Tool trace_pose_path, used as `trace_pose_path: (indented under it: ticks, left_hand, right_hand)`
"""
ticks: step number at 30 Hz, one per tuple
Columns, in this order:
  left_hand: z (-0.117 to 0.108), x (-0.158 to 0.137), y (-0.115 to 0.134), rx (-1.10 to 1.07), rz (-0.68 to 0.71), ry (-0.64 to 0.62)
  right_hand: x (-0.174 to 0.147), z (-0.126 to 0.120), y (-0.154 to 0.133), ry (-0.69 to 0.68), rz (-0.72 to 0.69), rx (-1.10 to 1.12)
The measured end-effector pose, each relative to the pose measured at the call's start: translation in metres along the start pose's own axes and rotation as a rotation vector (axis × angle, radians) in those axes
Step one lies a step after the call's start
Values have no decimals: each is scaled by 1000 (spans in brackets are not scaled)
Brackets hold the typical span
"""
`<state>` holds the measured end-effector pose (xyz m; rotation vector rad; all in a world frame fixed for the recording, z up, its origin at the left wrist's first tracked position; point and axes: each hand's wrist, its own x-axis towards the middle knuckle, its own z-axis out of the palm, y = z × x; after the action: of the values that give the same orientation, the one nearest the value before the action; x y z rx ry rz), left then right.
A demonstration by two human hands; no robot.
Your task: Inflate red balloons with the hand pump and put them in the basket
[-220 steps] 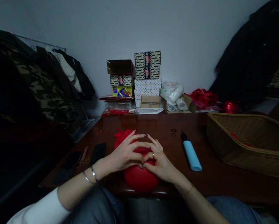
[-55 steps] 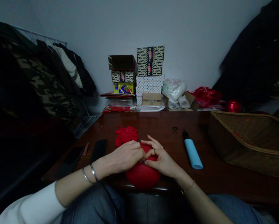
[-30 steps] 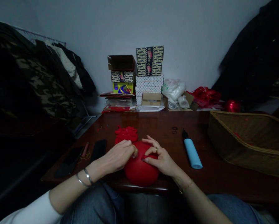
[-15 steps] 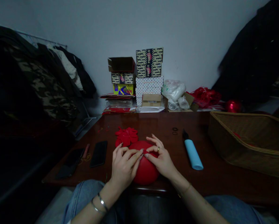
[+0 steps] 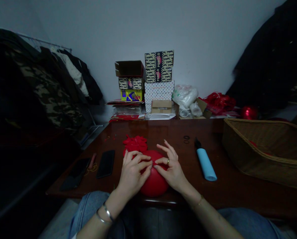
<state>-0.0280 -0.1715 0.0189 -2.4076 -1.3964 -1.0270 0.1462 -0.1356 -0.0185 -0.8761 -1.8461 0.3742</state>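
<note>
Red balloon: one, inflated (image 5: 154, 186), at the near edge of the table (image 5: 223, 192); it is the landmark for the places below.
Left hand: one (image 5: 132, 173), at the balloon's left; its thumb and index fingers (image 5: 144, 164) pinch together at the balloon's top, the others loosely bent.
Right hand: one (image 5: 173, 170), at the balloon's right; thumb and index close on the same small red tip, remaining fingers (image 5: 165, 147) raised and spread.
Red pile: one crumpled heap (image 5: 136, 143), just behind the balloon and to its left; pieces too tangled to count.
Blue pump: one (image 5: 206, 165), lying right of the balloon, dark nozzle pointing away.
Dark rings: two (image 5: 186, 139), behind and right of the balloon.
Phones: two dark slabs (image 5: 105, 164), left of the balloon, with one reddish stick (image 5: 92, 161) between them.
Wicker basket: one (image 5: 243, 159), far right of the balloon.
Boxes: two stacks (image 5: 159, 66), well behind the balloon.
In the way: both hands cover much of the balloon's top; the left also overlaps the pile's lower edge.
</note>
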Motion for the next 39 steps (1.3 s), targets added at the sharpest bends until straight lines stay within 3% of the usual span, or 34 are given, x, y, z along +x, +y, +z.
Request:
trace_pose_path:
  ticks: [10,24,30,34,39]
  left_hand:
    - [13,-1,7,24,-81,146]
    - [20,0,11,-162,-205,216]
    - [15,-2,8,-102,-150,280]
    - [13,-2,9,-63,-125,252]
    - [16,-8,11,43,-75,233]
  right_hand:
    - [0,-2,-3,28,-112,-125]
    - [-1,1,-3,39,-103,-83]
    - [-4,2,5,132,40,12]
    - [-5,4,3,82,21,-13]
    - [-6,7,2,123,17,-27]
